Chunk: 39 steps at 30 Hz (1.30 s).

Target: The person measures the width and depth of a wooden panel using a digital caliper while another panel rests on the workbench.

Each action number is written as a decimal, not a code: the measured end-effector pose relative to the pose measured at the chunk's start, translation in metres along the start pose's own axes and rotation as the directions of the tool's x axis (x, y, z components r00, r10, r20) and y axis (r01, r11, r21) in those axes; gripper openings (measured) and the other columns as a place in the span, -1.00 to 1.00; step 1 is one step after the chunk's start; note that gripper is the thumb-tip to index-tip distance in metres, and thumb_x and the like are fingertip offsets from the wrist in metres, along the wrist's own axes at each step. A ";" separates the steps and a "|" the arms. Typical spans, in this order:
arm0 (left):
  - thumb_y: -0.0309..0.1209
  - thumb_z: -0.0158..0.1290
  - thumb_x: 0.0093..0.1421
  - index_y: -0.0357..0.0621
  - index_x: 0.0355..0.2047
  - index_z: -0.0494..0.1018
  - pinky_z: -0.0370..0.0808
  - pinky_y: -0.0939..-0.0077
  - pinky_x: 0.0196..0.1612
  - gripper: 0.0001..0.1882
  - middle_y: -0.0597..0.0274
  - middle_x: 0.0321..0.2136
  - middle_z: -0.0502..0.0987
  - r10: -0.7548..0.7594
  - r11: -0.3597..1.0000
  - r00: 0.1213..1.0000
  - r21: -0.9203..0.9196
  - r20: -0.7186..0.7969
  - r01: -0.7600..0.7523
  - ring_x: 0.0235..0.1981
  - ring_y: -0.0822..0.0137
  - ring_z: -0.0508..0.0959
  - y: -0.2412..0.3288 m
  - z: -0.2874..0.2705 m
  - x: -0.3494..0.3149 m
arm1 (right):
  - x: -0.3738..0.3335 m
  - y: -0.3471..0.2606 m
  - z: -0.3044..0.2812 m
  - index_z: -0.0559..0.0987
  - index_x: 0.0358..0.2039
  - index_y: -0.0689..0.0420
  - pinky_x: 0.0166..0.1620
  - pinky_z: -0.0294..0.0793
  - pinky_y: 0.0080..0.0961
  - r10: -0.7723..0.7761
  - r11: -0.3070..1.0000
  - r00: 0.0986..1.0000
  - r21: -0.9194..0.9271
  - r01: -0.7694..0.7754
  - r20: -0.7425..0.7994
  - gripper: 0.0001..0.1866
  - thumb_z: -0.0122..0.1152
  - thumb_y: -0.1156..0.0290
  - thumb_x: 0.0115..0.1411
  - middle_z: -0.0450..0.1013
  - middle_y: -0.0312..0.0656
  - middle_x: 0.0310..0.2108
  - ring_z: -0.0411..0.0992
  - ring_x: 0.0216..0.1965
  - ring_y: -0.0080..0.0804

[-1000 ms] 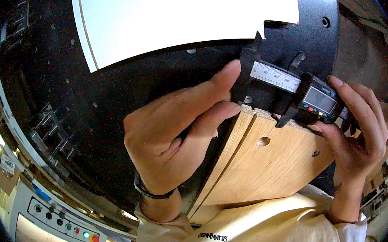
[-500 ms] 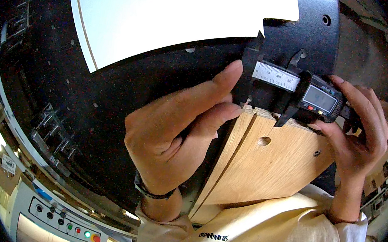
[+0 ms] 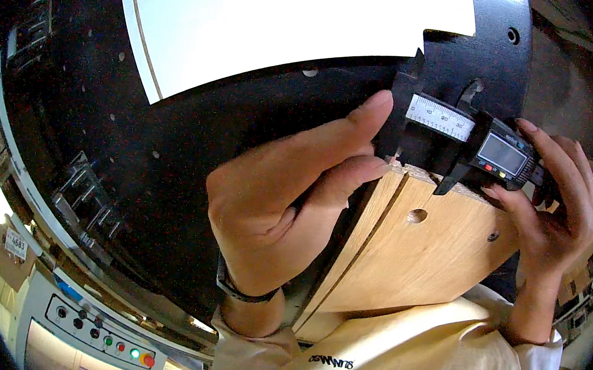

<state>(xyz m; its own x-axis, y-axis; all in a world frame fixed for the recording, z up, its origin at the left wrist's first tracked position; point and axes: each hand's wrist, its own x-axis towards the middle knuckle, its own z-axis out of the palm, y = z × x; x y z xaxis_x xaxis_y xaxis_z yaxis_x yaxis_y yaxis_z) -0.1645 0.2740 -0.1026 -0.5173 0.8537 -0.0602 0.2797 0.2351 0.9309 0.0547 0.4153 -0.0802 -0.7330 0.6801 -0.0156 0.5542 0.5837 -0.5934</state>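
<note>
A black digital caliper [image 3: 503, 155] lies across the top edge of a wood-grained panel [image 3: 403, 263], its jaws spread apart over the end. My left hand [image 3: 276, 208] pinches the fixed-jaw end between thumb and forefinger. Around the display body, the fingers and thumb of my right hand [image 3: 565, 207] are closed. The panel leans toward my body and has a groove along its left side. A round hole [image 3: 417, 216] and a smaller dark one [image 3: 493, 236] show in its face; the edge by the jaws looks rough.
Beyond the caliper, a white board [image 3: 283, 23] with a thin brown edge line lies on a black surface [image 3: 186, 146]. A grey control panel [image 3: 100, 337] with several buttons stands at the lower left. Metal fittings [image 3: 92, 197] sit along the left side.
The whole view has shifted a little, so everything appears farther right. Both hands keep their hold on the caliper, and its jaw gap looks about the same.
</note>
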 end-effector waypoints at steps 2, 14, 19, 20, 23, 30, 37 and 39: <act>-0.77 0.25 -0.07 -0.21 -0.09 0.63 0.38 0.73 -0.59 -0.53 0.22 -0.43 0.66 0.005 1.000 1.000 -0.006 0.002 -0.005 -0.61 0.60 0.46 0.001 -0.001 0.000 | 0.000 0.000 0.000 0.60 -0.08 0.37 -0.09 0.49 -0.41 0.001 1.000 1.000 0.018 -0.001 -0.003 -0.32 0.55 0.48 -0.34 0.56 0.01 -0.19 0.51 -0.17 -0.18; -0.76 0.25 -0.05 -0.23 -0.10 0.63 0.38 0.75 -0.59 -0.55 0.21 -0.40 0.67 -0.013 1.000 1.000 0.001 0.007 0.013 -0.60 0.61 0.47 0.003 -0.001 0.001 | 0.001 -0.003 -0.004 0.61 -0.08 0.36 -0.12 0.49 -0.45 0.014 1.000 1.000 -0.006 -0.014 0.005 -0.32 0.55 0.49 -0.35 0.54 -0.01 -0.23 0.50 -0.20 -0.21; -0.76 0.25 -0.05 -0.21 -0.11 0.64 0.39 0.74 -0.60 -0.56 0.19 -0.37 0.68 0.014 1.000 1.000 -0.003 0.003 -0.014 -0.59 0.61 0.48 0.001 0.001 0.001 | 0.000 -0.004 -0.004 0.61 -0.09 0.36 -0.13 0.48 -0.44 0.031 0.999 1.000 -0.014 -0.030 0.003 -0.34 0.54 0.53 -0.34 0.53 -0.04 -0.26 0.50 -0.20 -0.23; -0.76 0.25 -0.05 -0.21 -0.11 0.64 0.39 0.74 -0.60 -0.56 0.19 -0.37 0.68 0.018 1.000 1.000 -0.005 0.001 -0.018 -0.59 0.61 0.48 0.001 0.000 0.001 | 0.000 -0.004 -0.004 0.61 -0.09 0.36 -0.13 0.48 -0.44 0.034 0.999 0.999 -0.002 -0.034 0.006 -0.35 0.53 0.54 -0.33 0.52 -0.04 -0.26 0.50 -0.20 -0.23; -0.76 0.25 -0.05 -0.19 -0.11 0.64 0.40 0.74 -0.60 -0.56 0.20 -0.38 0.68 0.023 1.000 1.000 0.003 0.001 -0.023 -0.59 0.61 0.48 0.001 0.000 0.000 | -0.001 -0.002 -0.004 0.61 -0.09 0.37 -0.13 0.48 -0.45 0.047 0.998 0.999 0.030 -0.048 0.010 -0.36 0.53 0.55 -0.32 0.53 -0.04 -0.25 0.50 -0.20 -0.24; -0.73 0.28 -0.04 -0.15 -0.09 0.64 0.39 0.75 -0.60 -0.54 0.25 -0.40 0.67 0.023 0.999 1.000 0.044 -0.014 -0.022 -0.60 0.62 0.48 0.004 0.003 0.001 | 0.000 -0.003 -0.007 0.61 -0.09 0.37 -0.12 0.49 -0.47 0.032 0.999 0.999 0.021 -0.032 0.005 -0.38 0.51 0.58 -0.30 0.54 -0.03 -0.23 0.51 -0.20 -0.24; -0.77 0.25 -0.06 -0.14 -0.08 0.64 0.38 0.74 -0.60 -0.51 0.30 -0.46 0.65 0.033 0.999 0.999 0.036 -0.008 -0.033 -0.60 0.61 0.47 0.005 0.002 0.001 | 0.000 -0.004 -0.005 0.61 -0.10 0.36 -0.10 0.49 -0.47 0.029 1.000 0.999 -0.003 -0.029 -0.016 -0.39 0.50 0.60 -0.29 0.54 -0.04 -0.23 0.51 -0.19 -0.24; -0.78 0.25 -0.07 -0.15 -0.08 0.64 0.37 0.74 -0.59 -0.50 0.30 -0.46 0.64 0.032 0.999 0.999 0.023 -0.015 -0.032 -0.60 0.61 0.47 0.003 0.003 0.000 | 0.000 -0.004 -0.004 0.61 -0.10 0.37 -0.10 0.49 -0.47 0.039 0.999 0.999 -0.004 -0.039 -0.020 -0.40 0.50 0.60 -0.29 0.54 -0.04 -0.22 0.51 -0.18 -0.24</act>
<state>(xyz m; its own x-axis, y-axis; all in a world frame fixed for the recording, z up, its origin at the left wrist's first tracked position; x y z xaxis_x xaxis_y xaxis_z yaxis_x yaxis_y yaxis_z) -0.1616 0.2763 -0.1012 -0.5199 0.8539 -0.0248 0.3143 0.2182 0.9239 0.0545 0.4145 -0.0751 -0.7030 0.7109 -0.0224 0.5838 0.5587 -0.5891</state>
